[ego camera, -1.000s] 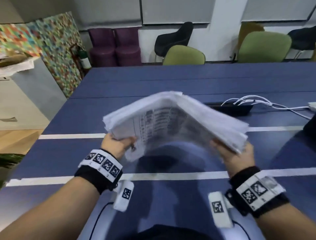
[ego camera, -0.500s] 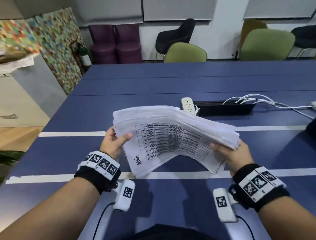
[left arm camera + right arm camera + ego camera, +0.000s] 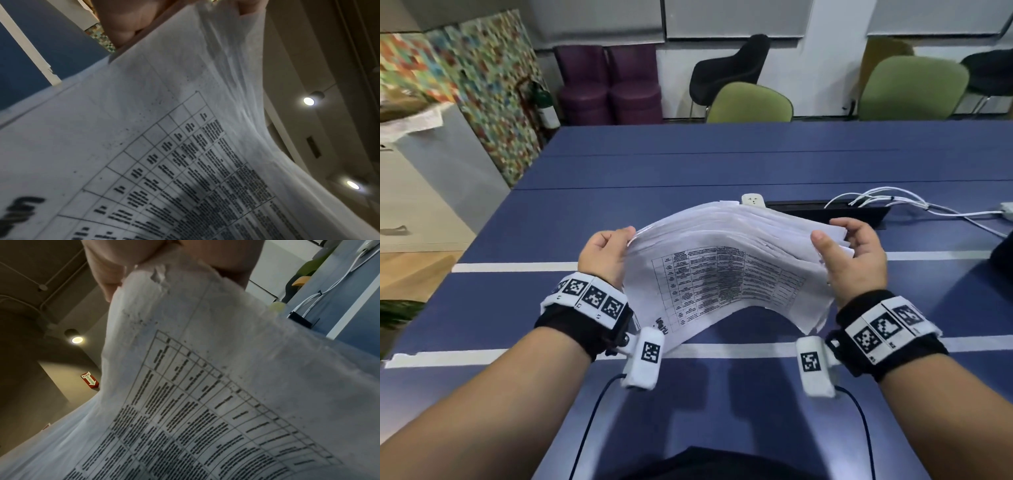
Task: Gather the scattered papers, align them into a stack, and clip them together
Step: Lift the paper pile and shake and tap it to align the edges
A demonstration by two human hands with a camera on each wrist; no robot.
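Observation:
A thick stack of white papers [image 3: 726,270] with a printed table on its near face stands tilted above the blue table [image 3: 722,164], bowed upward in the middle. My left hand [image 3: 607,255] grips its left edge and my right hand [image 3: 849,255] grips its right edge, thumb on the near side. The sheet edges are uneven at the lower right. The left wrist view shows the printed papers [image 3: 164,154] close up under my left hand [image 3: 127,27]. The right wrist view shows the papers [image 3: 205,386] beneath my right hand [image 3: 164,257]. No clip is in view.
A white power strip [image 3: 754,199], a black cable slot [image 3: 825,212] and white cables [image 3: 911,205] lie just behind the papers. A dark object [image 3: 1003,253] sits at the right edge. Green and black chairs [image 3: 750,102] stand beyond the table.
The stack has come down from a raised, blurred position and turned more upright toward me. Both hands have shifted up along its side edges.

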